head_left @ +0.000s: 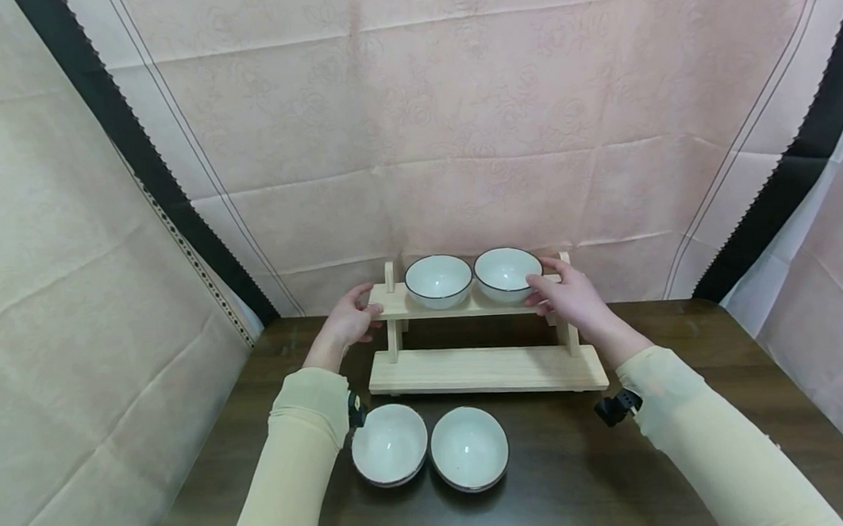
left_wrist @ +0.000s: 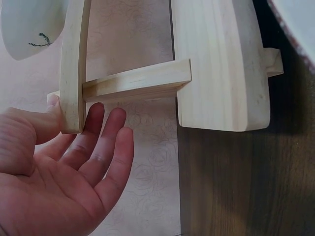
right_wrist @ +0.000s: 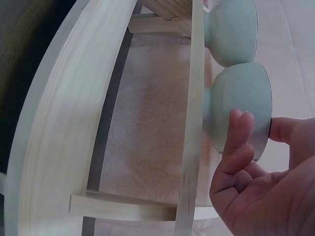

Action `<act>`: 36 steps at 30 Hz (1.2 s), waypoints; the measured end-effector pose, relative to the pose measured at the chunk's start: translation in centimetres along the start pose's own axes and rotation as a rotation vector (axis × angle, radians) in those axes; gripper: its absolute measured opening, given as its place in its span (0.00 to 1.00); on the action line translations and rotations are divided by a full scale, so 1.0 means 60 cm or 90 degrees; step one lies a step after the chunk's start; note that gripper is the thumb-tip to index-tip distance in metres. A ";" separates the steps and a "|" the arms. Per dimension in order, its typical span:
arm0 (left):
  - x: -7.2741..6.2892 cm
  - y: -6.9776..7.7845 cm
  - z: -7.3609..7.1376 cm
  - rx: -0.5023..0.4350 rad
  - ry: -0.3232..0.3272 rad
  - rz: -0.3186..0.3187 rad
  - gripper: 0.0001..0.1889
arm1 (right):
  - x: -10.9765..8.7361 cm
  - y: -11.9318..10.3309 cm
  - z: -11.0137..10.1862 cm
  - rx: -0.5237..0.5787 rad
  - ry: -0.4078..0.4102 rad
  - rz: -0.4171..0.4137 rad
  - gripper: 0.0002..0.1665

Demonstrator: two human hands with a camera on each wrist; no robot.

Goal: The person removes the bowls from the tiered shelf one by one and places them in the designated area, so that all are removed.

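Note:
A two-tier wooden rack (head_left: 486, 369) stands at the back of the table. Two white bowls with dark rims sit side by side on its upper board, a left bowl (head_left: 438, 281) and a right bowl (head_left: 505, 272). My left hand (head_left: 351, 317) grips the left end of that board (left_wrist: 74, 64), thumb on top and fingers beneath; its other fingers (left_wrist: 115, 147) spread loosely below. With my right hand (head_left: 565, 294) I hold the right bowl (right_wrist: 241, 98) from its right side, thumb at the rim and fingertips (right_wrist: 243, 120) against the outer wall.
Nearer on the dark wooden table (head_left: 582, 461), two stacks of white bowls stand close together, a left stack (head_left: 390, 443) beside my left wrist and a right stack (head_left: 469, 449). Pale patterned cloth (head_left: 472, 133) hangs behind the rack and along both sides.

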State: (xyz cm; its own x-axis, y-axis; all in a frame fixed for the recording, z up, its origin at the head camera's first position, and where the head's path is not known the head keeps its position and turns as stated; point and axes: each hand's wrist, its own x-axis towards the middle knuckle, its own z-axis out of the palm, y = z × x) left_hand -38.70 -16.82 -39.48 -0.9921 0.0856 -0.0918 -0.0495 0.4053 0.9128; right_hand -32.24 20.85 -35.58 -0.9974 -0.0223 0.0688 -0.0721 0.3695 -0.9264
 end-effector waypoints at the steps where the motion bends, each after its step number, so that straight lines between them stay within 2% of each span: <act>1: -0.001 0.001 0.000 0.002 0.000 0.000 0.32 | 0.000 -0.001 -0.001 -0.001 -0.001 0.001 0.43; 11: 0.005 0.001 0.002 0.003 -0.001 0.000 0.32 | 0.005 0.000 -0.002 0.026 -0.005 0.011 0.42; 24: 0.003 0.003 0.003 -0.001 -0.003 0.001 0.32 | -0.002 0.003 -0.001 0.068 0.008 -0.001 0.41; 36: 0.003 -0.004 0.003 -0.007 0.004 -0.002 0.32 | -0.014 0.004 0.008 0.069 0.030 0.010 0.42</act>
State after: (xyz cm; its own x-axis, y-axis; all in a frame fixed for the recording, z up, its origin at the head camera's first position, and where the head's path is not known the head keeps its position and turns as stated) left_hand -38.84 -16.75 -39.80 -0.9926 0.0793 -0.0920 -0.0534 0.3953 0.9170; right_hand -31.41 20.49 -36.05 -0.9973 0.0269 0.0688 -0.0591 0.2674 -0.9618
